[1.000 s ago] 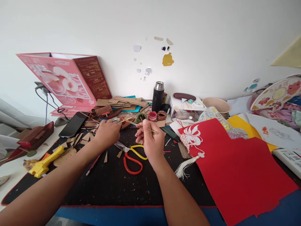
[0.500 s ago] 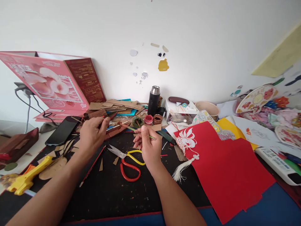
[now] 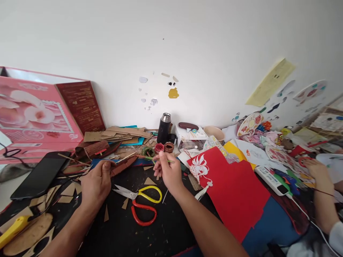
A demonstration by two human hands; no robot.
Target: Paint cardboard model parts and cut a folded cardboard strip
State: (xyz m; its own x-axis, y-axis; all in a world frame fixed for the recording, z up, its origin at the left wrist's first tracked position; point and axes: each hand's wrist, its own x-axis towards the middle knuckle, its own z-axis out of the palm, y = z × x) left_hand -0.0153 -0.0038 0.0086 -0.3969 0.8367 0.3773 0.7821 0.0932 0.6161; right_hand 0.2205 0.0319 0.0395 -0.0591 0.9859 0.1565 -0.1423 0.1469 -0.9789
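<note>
My right hand (image 3: 169,173) pinches a thin green paintbrush (image 3: 149,158), which points left across the table. Just beyond it are a jar of dark green paint (image 3: 148,152), a jar of red paint (image 3: 159,147) and a jar of brown paint (image 3: 169,147). My left hand (image 3: 96,184) is closed beside a brown-painted strip (image 3: 123,166); its curled fingers hide what they hold, if anything. Between my hands lie scissors (image 3: 144,225) with one red and one yellow handle, blades slightly apart, pointing left.
A black flask (image 3: 164,129) stands behind the jars, beside a cardboard pile (image 3: 115,134). At left are a phone (image 3: 40,175), a pink box (image 3: 37,114) and a yellow glue gun (image 3: 14,228). Red paper (image 3: 233,192) lies right, near a power strip (image 3: 270,180) and another person's hand (image 3: 317,169).
The view has swung right, bringing another person's arm in. My left hand has come back towards me from the brown pieces. The right hand still holds the paintbrush.
</note>
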